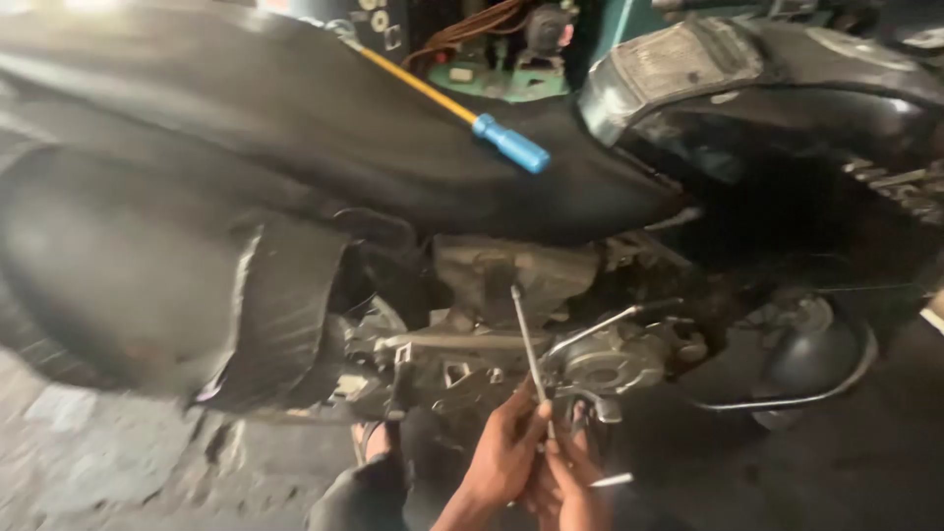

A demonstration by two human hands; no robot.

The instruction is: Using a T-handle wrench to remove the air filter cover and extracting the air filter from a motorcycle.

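Currently left hand (pixel 506 447) and right hand (pixel 570 482) sit together, both clamped low on the thin stiff steel rod (pixel 527 344) poking up into the black scooter's grimy engine (pixel 511 354); likely greasy, best gripped near its base.

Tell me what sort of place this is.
Likely a motorbike repair workshop: a scooter with its engine exposed, a blue-handled screwdriver lying on its seat, and both hands gripping a thin metal rod.
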